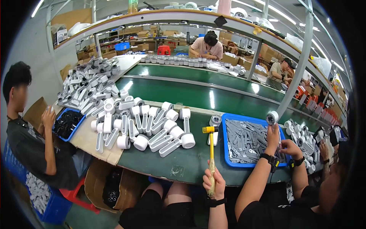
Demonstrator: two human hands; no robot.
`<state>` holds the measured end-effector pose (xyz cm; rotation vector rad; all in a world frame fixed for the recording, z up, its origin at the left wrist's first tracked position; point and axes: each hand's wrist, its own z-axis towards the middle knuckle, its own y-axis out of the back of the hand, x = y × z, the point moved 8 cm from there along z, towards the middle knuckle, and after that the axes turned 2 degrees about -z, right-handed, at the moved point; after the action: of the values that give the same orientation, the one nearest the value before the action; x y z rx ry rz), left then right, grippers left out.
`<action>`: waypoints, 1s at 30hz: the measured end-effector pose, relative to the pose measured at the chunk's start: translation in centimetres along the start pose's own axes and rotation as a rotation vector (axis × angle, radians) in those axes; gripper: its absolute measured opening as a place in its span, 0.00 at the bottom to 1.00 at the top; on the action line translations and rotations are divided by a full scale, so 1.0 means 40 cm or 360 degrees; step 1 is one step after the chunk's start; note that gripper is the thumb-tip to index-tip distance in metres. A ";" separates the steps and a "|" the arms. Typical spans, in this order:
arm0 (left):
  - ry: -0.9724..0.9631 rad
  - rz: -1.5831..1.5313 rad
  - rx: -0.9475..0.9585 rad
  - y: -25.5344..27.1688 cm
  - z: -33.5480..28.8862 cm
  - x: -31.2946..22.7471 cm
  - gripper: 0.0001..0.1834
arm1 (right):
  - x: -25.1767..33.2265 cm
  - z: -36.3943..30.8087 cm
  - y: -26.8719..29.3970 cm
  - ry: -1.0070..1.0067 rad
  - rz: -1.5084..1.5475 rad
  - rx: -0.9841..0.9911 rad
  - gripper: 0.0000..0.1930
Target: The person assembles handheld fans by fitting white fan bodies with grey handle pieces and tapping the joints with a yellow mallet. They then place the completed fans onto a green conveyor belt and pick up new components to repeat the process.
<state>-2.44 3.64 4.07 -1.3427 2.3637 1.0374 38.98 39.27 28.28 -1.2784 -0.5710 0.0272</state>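
Note:
My right hand is wrapped around the grip of a yellow mallet, its handle covered low down with clear wrapping. The mallet stands upright, head at the top, over the green table edge. Just behind its head lies a white part with a round end, partly hidden by the mallet. My left hand is out of view; my lap shows below the table. To the left of the mallet lies a spread of white handheld-fan-like parts, each with a round head and a flat handle.
A blue tray of grey flat strips stands at right, where a co-worker's hands hold a white round-headed part. A seated person at left is beside a blue tray of black pieces. Behind run a green conveyor and a metal post.

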 end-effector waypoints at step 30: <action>-0.1698 0.0261 -0.0796 0.053 0.244 -1.612 0.23 | -0.082 -0.359 -0.083 0.0214 -0.0597 -0.0718 0.32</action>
<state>30.12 53.37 30.99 -0.4286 1.4450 1.8575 41.16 24.36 27.57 -1.5733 -0.7172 -0.5210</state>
